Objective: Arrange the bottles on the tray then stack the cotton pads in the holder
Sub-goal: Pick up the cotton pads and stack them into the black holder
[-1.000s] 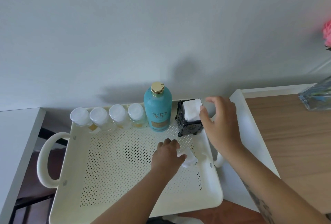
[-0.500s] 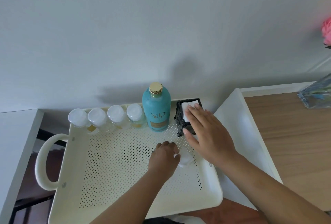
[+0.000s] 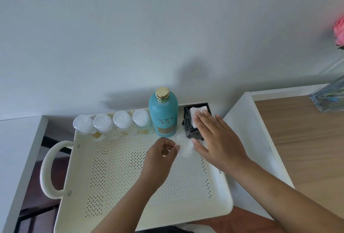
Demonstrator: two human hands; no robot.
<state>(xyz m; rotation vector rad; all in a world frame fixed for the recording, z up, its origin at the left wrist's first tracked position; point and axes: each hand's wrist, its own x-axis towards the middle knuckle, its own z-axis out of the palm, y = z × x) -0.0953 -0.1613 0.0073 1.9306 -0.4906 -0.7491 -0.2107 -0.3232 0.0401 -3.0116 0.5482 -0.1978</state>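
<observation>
A cream perforated tray (image 3: pixel 119 180) holds a row of several small clear bottles with white caps (image 3: pixel 111 122) along its back edge, and a tall teal bottle (image 3: pixel 163 115) with a gold cap beside them. Right of the teal bottle stands a black ornate holder (image 3: pixel 188 121) with white cotton pads (image 3: pixel 195 111) in it. My right hand (image 3: pixel 217 139) lies flat on top of the pads, fingers spread. My left hand (image 3: pixel 158 158) pinches a single cotton pad (image 3: pixel 185 149) just above the tray floor, in front of the holder.
The tray has a looped handle (image 3: pixel 48 169) at its left end. A white raised ledge (image 3: pixel 247 132) borders the tray on the right, then a wooden tabletop (image 3: pixel 301 139) with a glass vase (image 3: pixel 329 96) and a pink flower (image 3: pixel 339 31). A white wall is behind.
My right hand came down from beside the holder onto the pads inside it. My left hand lifted a pad off the tray floor and moved it toward the holder.
</observation>
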